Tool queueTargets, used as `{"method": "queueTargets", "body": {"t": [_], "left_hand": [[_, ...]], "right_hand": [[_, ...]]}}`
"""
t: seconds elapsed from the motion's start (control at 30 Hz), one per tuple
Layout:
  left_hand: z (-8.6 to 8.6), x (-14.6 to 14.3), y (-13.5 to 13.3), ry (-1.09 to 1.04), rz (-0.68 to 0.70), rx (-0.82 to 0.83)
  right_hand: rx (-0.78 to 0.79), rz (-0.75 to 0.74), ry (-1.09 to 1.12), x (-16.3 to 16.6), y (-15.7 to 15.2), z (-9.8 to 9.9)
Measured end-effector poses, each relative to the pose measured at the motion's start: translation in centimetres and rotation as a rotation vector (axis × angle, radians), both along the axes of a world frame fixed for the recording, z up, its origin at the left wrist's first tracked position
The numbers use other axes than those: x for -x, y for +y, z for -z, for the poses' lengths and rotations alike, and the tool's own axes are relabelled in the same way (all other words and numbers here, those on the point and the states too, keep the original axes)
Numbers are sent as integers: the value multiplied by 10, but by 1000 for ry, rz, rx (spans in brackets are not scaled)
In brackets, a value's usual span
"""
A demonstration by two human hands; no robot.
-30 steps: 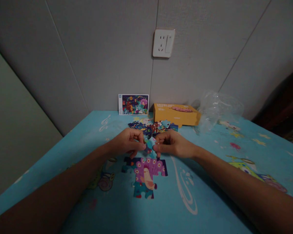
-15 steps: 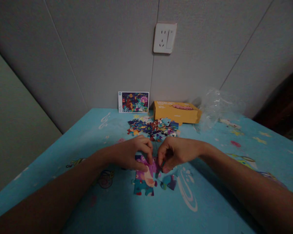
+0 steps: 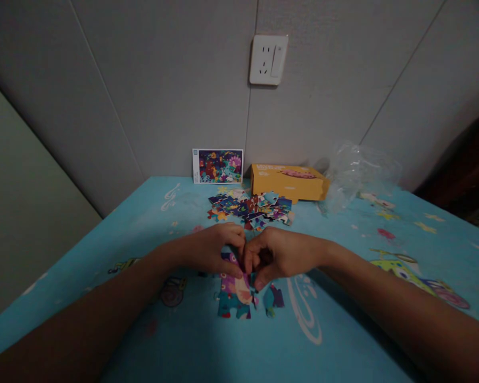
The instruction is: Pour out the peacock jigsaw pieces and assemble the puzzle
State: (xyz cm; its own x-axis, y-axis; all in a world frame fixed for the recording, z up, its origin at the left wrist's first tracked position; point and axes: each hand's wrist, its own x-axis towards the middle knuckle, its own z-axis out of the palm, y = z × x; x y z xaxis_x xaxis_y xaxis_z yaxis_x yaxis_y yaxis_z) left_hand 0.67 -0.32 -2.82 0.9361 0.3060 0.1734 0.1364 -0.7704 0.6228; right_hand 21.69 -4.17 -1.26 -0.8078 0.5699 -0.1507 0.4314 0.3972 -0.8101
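A joined section of jigsaw puzzle, pink and purple above teal, lies flat on the blue tablecloth. My left hand is at its upper left, thumb laid on the section and fingers curled at its top edge. My right hand touches the section's right edge, thumb and fingers pinched on a puzzle piece mostly hidden by the fingertips. My two hands meet at the fingertips. Just below the right hand lies a loose teal and purple puzzle piece, close to the section but apart from it.
Behind my hands is a pile of loose puzzle pieces. A picture card leans on the wall beside a yellow box. A crumpled clear plastic bag lies right of the box. A wall socket is above.
My right hand has moved left with its piece, up against the joined section and my left fingers. My left hand has hardly moved. More of the loose piece's surroundings shows.
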Motion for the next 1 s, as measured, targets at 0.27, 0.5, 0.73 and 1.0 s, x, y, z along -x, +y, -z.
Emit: {"method": "queueTargets", "body": {"t": [0.27, 0.5, 0.73, 1.0], "left_hand": [[-3, 2, 1, 33, -48, -53], [-9, 8, 4, 150, -135, -107], [-16, 7, 7, -32, -410, 187], [-27, 13, 12, -206, -373, 543]], "right_hand": [[23, 19, 17, 1, -1, 1], [244, 117, 197, 5, -2, 7], [377, 432, 447, 14, -4, -1], [368, 556, 419, 20, -1, 6]]}}
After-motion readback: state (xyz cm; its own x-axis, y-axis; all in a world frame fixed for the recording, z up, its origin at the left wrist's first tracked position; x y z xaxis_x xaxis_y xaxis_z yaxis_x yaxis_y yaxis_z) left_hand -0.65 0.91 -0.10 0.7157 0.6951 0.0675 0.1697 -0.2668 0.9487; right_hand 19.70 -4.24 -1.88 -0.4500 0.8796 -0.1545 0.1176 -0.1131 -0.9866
